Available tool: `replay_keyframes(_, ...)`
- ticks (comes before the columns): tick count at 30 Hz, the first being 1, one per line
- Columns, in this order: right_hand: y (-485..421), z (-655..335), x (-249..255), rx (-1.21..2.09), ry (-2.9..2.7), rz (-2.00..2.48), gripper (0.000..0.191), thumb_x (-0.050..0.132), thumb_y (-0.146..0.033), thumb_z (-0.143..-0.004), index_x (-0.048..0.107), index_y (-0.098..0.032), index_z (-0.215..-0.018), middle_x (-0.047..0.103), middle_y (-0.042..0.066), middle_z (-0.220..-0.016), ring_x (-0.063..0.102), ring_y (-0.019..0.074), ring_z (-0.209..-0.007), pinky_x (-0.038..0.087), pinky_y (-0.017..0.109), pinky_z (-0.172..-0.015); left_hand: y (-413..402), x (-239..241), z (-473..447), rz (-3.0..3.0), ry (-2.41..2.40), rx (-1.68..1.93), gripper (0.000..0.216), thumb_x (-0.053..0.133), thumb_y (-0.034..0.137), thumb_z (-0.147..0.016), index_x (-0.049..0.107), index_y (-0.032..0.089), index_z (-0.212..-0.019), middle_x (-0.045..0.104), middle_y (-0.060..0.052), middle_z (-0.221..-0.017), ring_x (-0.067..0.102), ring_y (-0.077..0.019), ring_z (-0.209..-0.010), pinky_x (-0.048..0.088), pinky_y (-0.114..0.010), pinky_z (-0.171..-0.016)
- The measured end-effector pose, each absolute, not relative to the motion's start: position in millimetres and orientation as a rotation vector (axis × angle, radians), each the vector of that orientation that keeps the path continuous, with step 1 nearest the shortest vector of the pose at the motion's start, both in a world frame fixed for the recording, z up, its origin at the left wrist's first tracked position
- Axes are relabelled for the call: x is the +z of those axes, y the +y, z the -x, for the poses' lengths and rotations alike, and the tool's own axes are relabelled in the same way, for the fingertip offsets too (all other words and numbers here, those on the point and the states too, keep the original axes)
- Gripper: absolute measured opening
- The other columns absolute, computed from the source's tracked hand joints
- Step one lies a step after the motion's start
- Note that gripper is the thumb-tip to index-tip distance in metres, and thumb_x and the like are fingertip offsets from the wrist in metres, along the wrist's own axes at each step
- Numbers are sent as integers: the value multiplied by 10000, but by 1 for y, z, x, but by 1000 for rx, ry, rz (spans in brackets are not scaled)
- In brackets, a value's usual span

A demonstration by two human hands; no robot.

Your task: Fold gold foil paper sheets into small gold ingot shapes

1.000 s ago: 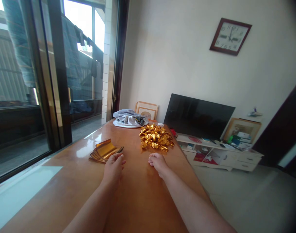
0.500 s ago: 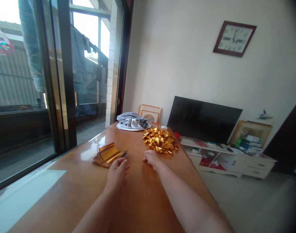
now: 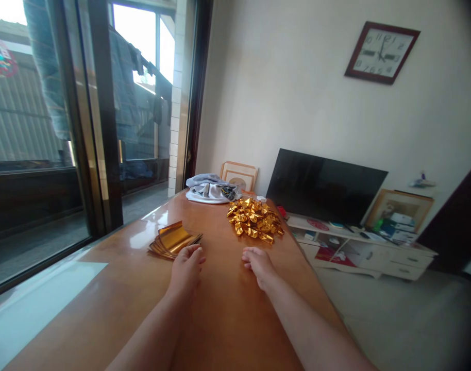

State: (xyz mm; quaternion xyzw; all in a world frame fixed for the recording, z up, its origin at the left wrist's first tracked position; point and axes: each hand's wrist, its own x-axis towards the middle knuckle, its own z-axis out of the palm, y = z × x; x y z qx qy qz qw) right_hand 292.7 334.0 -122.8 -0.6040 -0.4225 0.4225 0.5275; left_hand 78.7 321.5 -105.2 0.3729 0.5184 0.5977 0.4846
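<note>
A fanned stack of shiny gold foil sheets [image 3: 175, 239] lies on the left of the brown table. My left hand [image 3: 188, 265] is just in front of its right end, with the fingers curled in and no foil visible in them. Whether the fingertips touch the stack I cannot tell. Farther right is a heaped pile of folded gold foil pieces [image 3: 254, 219]. On the near side of that heap, apart from it, hovers my right hand [image 3: 261, 265]. Its fingers are loosely bent, with a gap to the thumb and nothing seen between them.
Folded grey and white cloth [image 3: 210, 189] sits at the table's [image 3: 220, 319] far end, near leaning picture frames [image 3: 239, 175]. Beyond the right edge stand a low white cabinet [image 3: 393, 260] and a dark television [image 3: 324, 188]. Glass sliding doors [image 3: 92, 129] run along the left.
My right hand has drawn back from the gold pile, nearer to me and slightly right. My left hand stays by the foil stack. The camera view has shifted a little.
</note>
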Motion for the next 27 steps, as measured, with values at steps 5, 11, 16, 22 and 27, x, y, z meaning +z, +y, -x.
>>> replay_keyframes(5,284,-303,-111,1099,-976,1444,280,627,-381,-805,666,-156,-967,697,97,-951,656,175,-812,455,217,-556,324,-105,-77,-927,1257,1482,376,645,439,-734,640,170,-997,664,-50,-899,619,-171,-748,396,-257,-591)
replay_keyframes(11,233,-306,-109,1170,-960,1416,342,566,-502,-856,631,-178,-945,698,112,-916,648,178,-746,415,220,-518,324,-107,-78,-1002,1250,1537,299,656,409,-706,669,163,-876,682,-55,-804,596,-168,-670,395,-259,-575)
replay_keyframes(16,218,-308,-124,1152,-1188,1473,364,476,-555,-894,549,-207,-818,581,8,-657,487,125,-519,334,232,-481,323,-107,-80,-1116,1237,1587,249,680,403,-708,665,163,-771,655,-38,-696,569,-159,-613,435,-276,-603)
replay_keyframes(22,216,-301,-125,848,-1773,1448,440,374,-548,-972,469,-213,-703,495,-25,-605,456,135,-583,334,251,-570,324,-102,-69,-1128,1261,1684,306,697,458,-709,674,159,-770,677,-49,-733,602,-170,-661,455,-277,-642)
replay_keyframes(27,212,-297,-119,584,-2085,1505,430,379,-470,-997,471,-201,-675,569,-10,-642,477,132,-605,285,255,-591,325,-100,-41,-935,1397,1812,307,586,447,-771,642,156,-851,675,-53,-792,618,-160,-657,456,-272,-612)
